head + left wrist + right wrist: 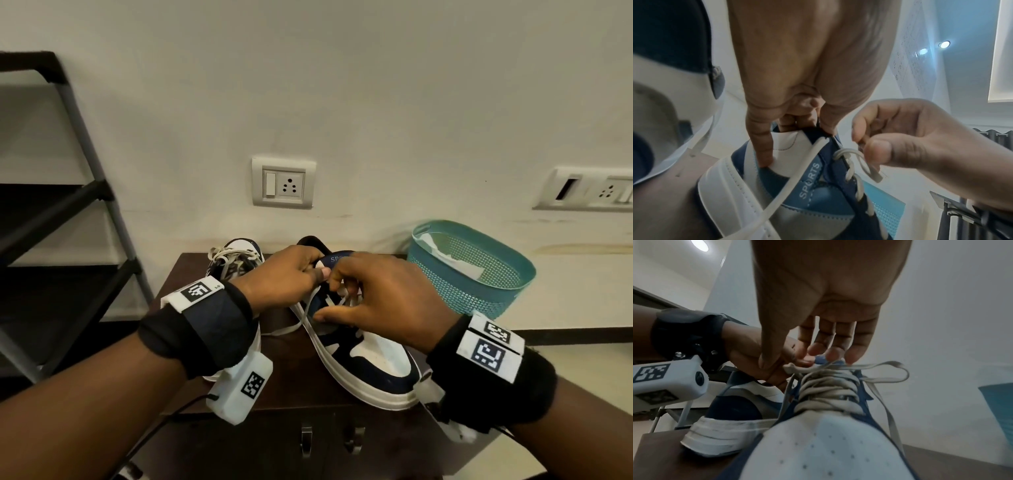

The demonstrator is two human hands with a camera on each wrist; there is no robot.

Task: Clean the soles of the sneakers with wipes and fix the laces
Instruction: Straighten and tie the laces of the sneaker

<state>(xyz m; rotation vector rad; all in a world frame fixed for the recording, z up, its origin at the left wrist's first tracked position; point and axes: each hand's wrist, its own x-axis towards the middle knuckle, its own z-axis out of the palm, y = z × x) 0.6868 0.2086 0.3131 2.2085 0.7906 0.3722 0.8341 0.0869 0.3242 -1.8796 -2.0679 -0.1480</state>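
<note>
Lacing in hand, at the top eyelets of the blue-and-white sneaker, which sits mid-desk with its toe close to the front edge and its heel toward the back edge.

Left hand grips the collar by the tongue, fingers curled over the rim, one pressed inside. Right hand pinches the tip of the lace between thumb and forefinger, just beside the uppermost eyelet; remaining fingers loosely bent, holding nothing else.

To do it well, probably: keep the collar pinned so the shoe cannot slide toward the front edge; feed the tip straight through, then draw the slack evenly. Mind the other lace end, trailing loose over the left side of the shoe onto the desk, so it does not snag under a wrist.

Second sneaker stands near the left edge, just beside the left wrist, laces tangled. Little free desk on that side. Teal basket stands beyond the right edge, shoe rack beyond the left. Best room for pulling lace: upward and toward the body.
</note>
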